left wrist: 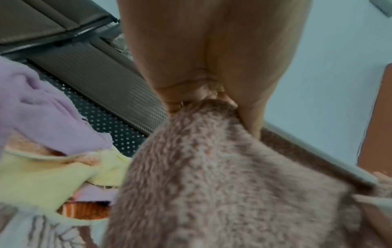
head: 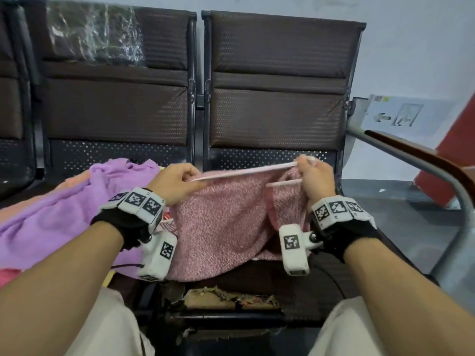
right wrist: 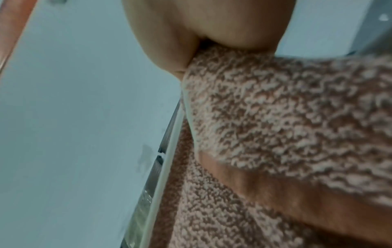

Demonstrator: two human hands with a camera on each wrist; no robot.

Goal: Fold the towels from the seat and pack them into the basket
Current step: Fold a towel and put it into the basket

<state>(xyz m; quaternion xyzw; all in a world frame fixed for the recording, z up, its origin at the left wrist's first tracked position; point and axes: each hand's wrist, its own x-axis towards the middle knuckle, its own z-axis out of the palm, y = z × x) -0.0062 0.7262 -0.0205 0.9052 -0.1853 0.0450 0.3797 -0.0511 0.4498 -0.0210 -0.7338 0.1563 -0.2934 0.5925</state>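
Fingers and thumb of the left hand [head: 177, 182] are curled together and pinch the pale edge of a speckled pink towel [head: 226, 227]; the left wrist view shows the cloth bunched tightly into that grip. At the far left of the row, a crumpled purple towel [head: 64, 211] lies in a heap on the left seat, with a yellow towel [left wrist: 42, 181] and a peach one [head: 74, 181] tucked beneath and beside it. A clear plastic sheet [head: 95, 32] clings to the backrest above that heap.

Between the two hands the pink towel's white-trimmed edge is stretched almost taut, raised above the right seat [head: 257, 286], while the rest of the cloth hangs down and rests on the cushion. The seat's front edge is torn, with frayed padding showing.

Further right, the right hand [head: 316, 181] grips the other end of the same edge, fingers curled closed around it, a second fold of trim held just below. A metal armrest [head: 421, 165] with a brown top runs beside that hand. No basket appears in any view.
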